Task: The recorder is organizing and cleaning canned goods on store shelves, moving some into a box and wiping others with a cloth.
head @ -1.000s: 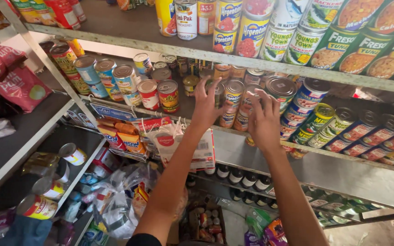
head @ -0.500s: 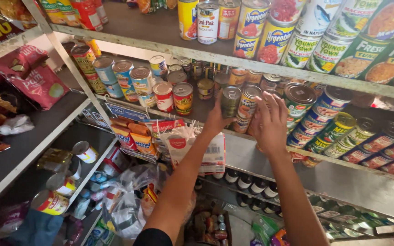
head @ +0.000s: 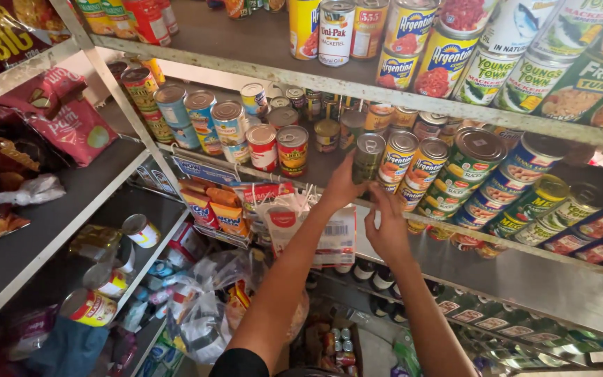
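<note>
Can (head: 368, 157): a small green-labelled tin, rigid and smooth, probably fairly heavy for its size, and safest taken round its side wall. It is held upright at the front edge of the middle shelf (head: 455, 244), just beside the rows of tins. Nearest, the right hand (head: 387, 234) rises under it, fingertips at its base. The left hand (head: 343, 187) has its grip clamped on the can's side. Behind stand stacked tins (head: 479, 157).

Green-labelled can (head: 368, 158), red-labelled cans (head: 277, 149), pink snack bag (head: 71, 126).
</note>
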